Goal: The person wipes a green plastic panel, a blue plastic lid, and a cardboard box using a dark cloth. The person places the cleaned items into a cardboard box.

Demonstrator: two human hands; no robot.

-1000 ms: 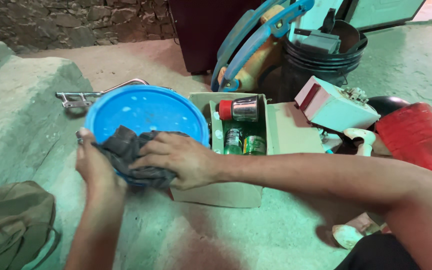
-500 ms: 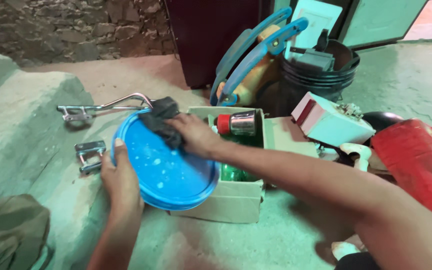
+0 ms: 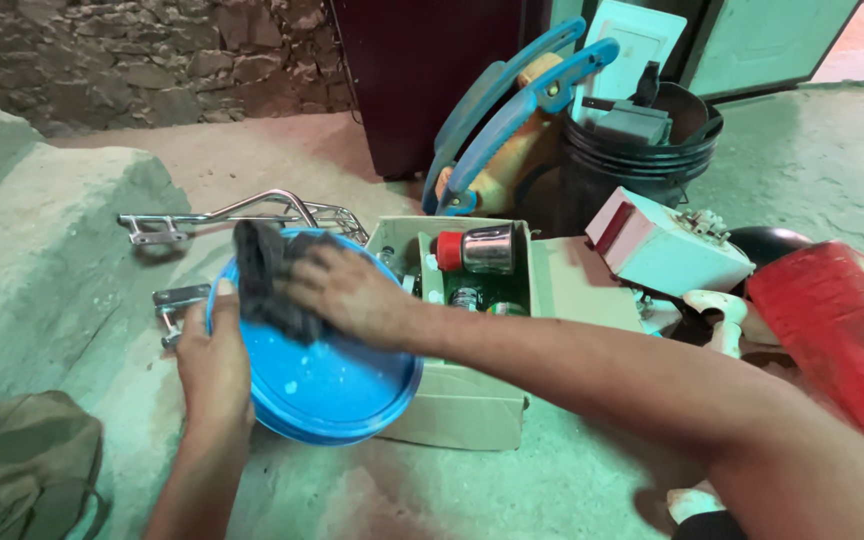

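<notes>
Head view: left hand grips the blue lid by its rim, against the cardboard box; right hand presses a dark cloth flat on it. Wiping underway; lower face seemingly remains

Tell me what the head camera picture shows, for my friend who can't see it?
A person's left hand holds a round blue lid while the right hand presses a dark cloth on it. Behind sits an open cardboard box of small containers, on a concrete floor.
</notes>
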